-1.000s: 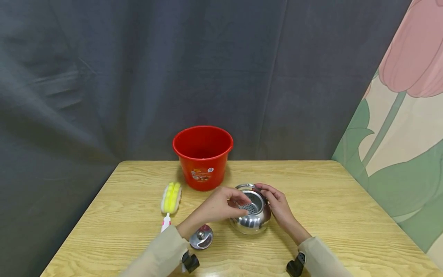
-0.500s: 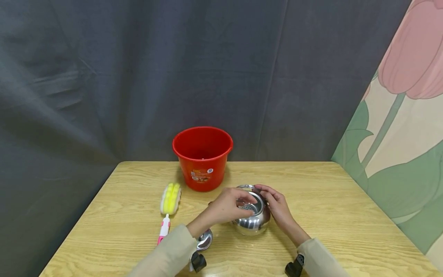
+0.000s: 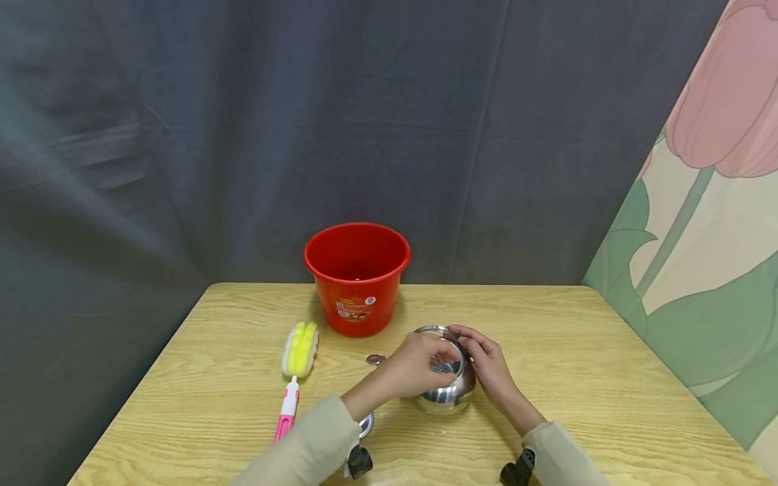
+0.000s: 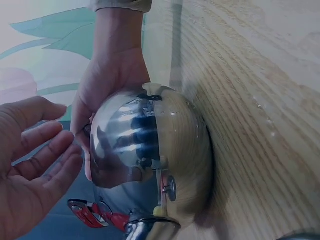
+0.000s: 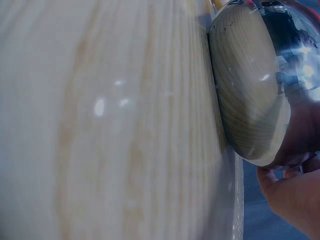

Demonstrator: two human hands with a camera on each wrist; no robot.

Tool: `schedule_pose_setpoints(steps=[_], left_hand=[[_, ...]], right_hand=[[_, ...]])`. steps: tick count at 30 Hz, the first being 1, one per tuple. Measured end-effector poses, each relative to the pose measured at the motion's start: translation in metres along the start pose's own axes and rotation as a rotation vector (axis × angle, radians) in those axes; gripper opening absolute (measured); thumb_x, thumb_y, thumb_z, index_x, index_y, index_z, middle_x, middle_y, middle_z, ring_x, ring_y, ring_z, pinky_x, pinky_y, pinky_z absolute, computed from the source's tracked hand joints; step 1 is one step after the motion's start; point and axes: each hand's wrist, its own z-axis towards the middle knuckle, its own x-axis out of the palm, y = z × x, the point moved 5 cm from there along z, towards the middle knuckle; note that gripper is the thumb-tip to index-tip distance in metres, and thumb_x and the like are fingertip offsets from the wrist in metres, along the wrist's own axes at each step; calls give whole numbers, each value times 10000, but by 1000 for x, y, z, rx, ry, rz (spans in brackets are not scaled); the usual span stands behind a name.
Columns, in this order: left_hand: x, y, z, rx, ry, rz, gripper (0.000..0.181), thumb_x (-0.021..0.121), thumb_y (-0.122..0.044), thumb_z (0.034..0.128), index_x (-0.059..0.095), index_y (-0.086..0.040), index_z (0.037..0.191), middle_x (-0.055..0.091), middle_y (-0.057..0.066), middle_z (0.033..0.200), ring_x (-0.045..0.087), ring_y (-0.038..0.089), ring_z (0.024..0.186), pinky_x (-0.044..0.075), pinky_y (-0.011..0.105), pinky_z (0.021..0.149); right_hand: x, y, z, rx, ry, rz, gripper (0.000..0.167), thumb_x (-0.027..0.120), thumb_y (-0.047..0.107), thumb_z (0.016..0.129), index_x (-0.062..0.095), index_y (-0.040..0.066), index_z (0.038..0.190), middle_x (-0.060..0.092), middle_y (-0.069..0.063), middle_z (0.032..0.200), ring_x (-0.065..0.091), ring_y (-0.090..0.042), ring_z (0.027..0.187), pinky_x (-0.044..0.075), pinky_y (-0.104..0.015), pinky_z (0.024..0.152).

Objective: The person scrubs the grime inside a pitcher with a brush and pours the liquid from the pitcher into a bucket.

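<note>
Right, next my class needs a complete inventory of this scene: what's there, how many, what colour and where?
teapot: 1, silver, on the table between the hands
strainer: 1, silver, in the teapot's mouth
lid: 1, silver, on the table, mostly hidden by the left sleeve
bucket: 1, red, at the back of the table
sponge brush: 1, yellow and white with white-pink handle, left on the table
table: 1, pale wood, below
curtain: 1, dark grey-blue, behind
floral backdrop: 1, pink, green and cream, right
sleeves: 2, beige, bottom
wrist cameras: 2, black, at the wrists
left hand: 1, at the teapot's mouth
right hand: 1, touching the teapot's right side
</note>
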Motion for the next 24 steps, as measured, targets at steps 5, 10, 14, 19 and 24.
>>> schedule_pose_setpoints(steps=[5,10,14,19,24], left_hand=[[3,-4,3,31,16,147,174,728,-118,844,715,-86,1014,701,-17,949,619,64,861,455,128,784],[6,-5,4,48,34,184,143,712,-105,843,712,-86,985,686,-45,866,583,15,767,438,102,719],[7,-6,5,68,38,171,95,702,-76,833,702,-86,928,646,-105,764,546,-36,688,410,75,660],[7,-8,5,71,46,220,40,710,-100,825,690,-128,845,591,-160,687,491,-65,637,381,78,629],[7,-8,7,65,66,284,25,715,-133,819,693,-131,830,580,-156,693,484,-53,643,387,91,619]], right_hand=[[0,0,0,5,-1,6,335,438,64,998,556,-110,1258,600,-190,1254,587,-100,1102,451,-228,934],[0,-1,0,14,-5,20,340,440,57,989,553,-114,1260,626,-129,1228,594,-97,1095,456,-233,928],[0,-1,0,15,-5,24,339,442,54,988,554,-117,1257,637,-91,1211,595,-96,1091,455,-233,928],[0,0,0,11,-1,10,333,445,62,996,559,-117,1252,630,-99,1214,579,-97,1092,450,-226,924],[0,1,0,9,-2,1,330,445,62,999,561,-112,1254,616,-121,1232,577,-100,1082,454,-229,912]])
